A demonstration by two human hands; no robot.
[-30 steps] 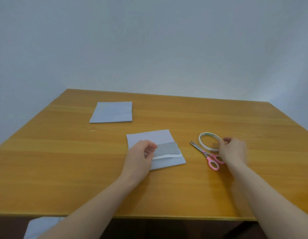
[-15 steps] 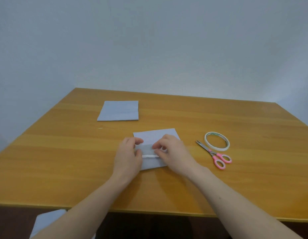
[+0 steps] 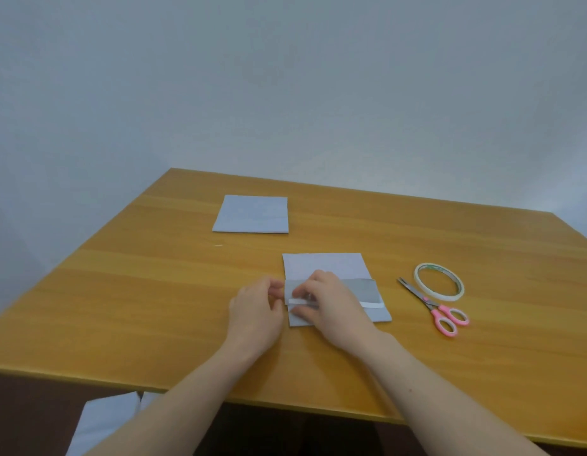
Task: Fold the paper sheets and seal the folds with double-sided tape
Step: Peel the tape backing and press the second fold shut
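A pale paper sheet (image 3: 325, 265) lies on the wooden table (image 3: 153, 307) in front of me, its near flap (image 3: 361, 289) folded up and showing a grey underside. A white tape strip (image 3: 372, 304) runs along the flap's edge. My left hand (image 3: 255, 315) rests at the sheet's left edge, fingertips pinched on the flap's corner. My right hand (image 3: 331, 307) lies over the sheet's middle, its fingertips pinching the left end of the tape strip. The tape roll (image 3: 438, 282) lies to the right.
Pink-handled scissors (image 3: 433, 307) lie just left of the tape roll, blades pointing away from me. A second folded sheet (image 3: 252, 213) sits further back on the left. More white paper (image 3: 104, 419) shows below the table's near edge.
My right hand left the scissors and tape roll and came over to the sheet, joining my left hand at the flap's tape strip. The view has shifted slightly left.
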